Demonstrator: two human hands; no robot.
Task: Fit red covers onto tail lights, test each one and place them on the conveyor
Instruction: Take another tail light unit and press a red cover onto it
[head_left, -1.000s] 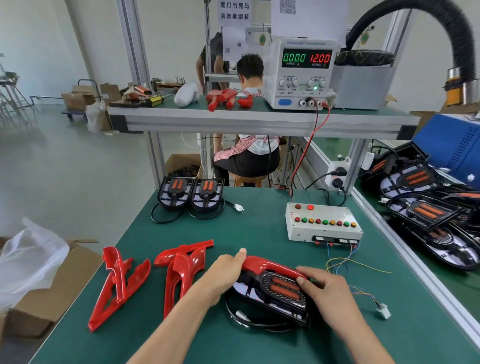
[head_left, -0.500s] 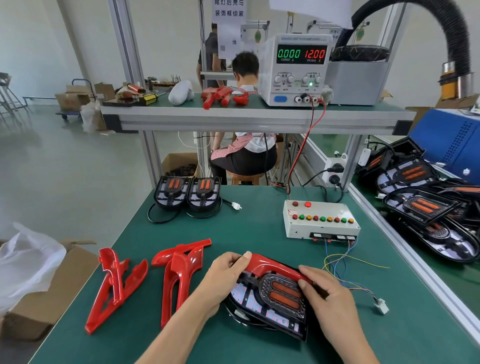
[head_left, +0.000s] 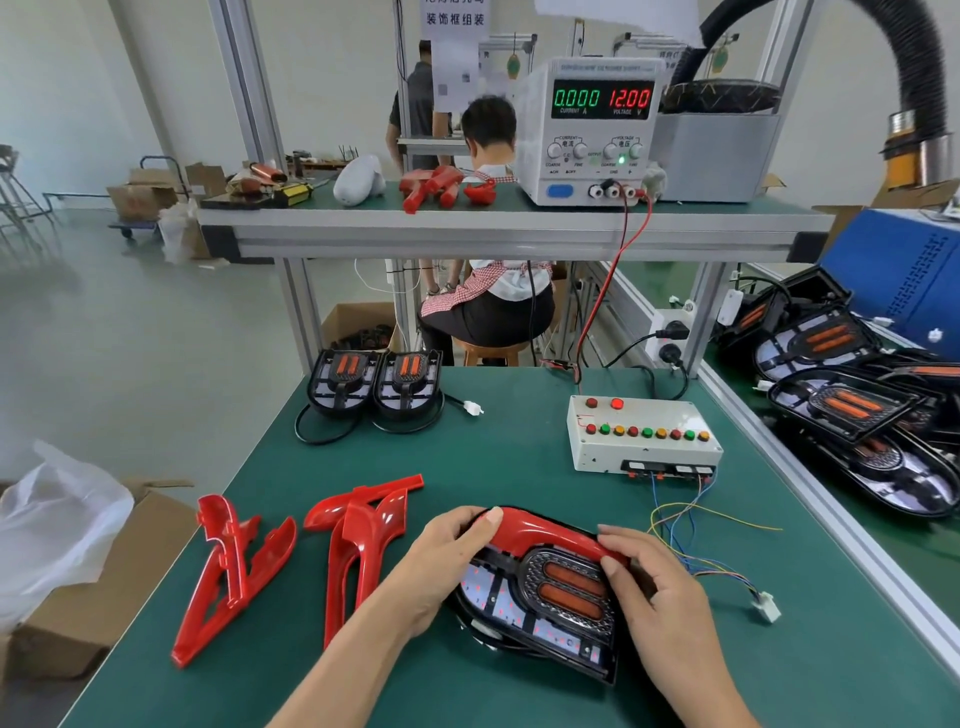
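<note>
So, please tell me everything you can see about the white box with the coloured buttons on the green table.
The white control box is a flat rectangular case, apparently painted metal or plastic, lying flat on the green table on its right side, beyond the hands. Its top carries two red round buttons at the rear, one seemingly lit, and a front row of nine small red, green and amber buttons. The near face has dark connector sockets, from which thin coloured wires run toward a small white plug. No hand touches it.

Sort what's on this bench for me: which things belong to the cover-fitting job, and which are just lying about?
In the job:
tail light, gripped by left hand and right hand
red cover on it
spare red covers
test box
power supply
unfitted tail lights

Lying about:
cardboard box
plastic bag
black hose
</note>
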